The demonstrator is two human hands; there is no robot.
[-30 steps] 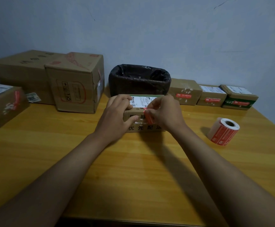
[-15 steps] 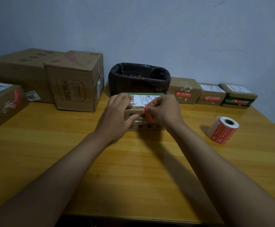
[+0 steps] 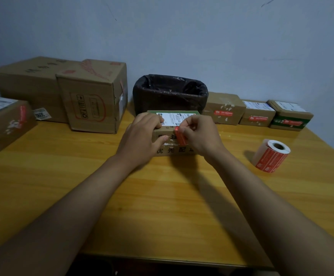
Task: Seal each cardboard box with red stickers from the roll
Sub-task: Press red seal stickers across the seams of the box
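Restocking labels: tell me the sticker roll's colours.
Red stickers on the cylindrical white-cored paper roll, head view.

Right hand [image 3: 201, 134] has pivoted the red sticker [image 3: 180, 136] from near-upright to tilted toward 11 o'clock on the box [image 3: 174, 144] front; left hand [image 3: 142, 136] thumb has extended toward 3 o'clock.
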